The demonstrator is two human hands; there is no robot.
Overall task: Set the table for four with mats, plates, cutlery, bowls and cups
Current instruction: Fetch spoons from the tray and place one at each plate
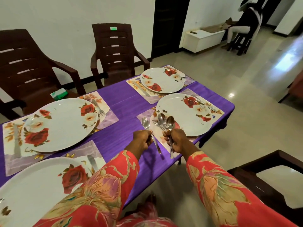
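So the left hand (pixel 142 139) grips one spoon (pixel 146 124) while the right hand (pixel 176 140) clutches two more spoons (pixel 166 120) over the purple counter (pixel 127 99).

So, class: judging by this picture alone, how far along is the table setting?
Done: four mats, each with a plate, such as the far plate; some forks and knives are down. In hand: the left hand holds one spoon, the right hand several spoons. Left: spoons, bowls, cups; none visible.
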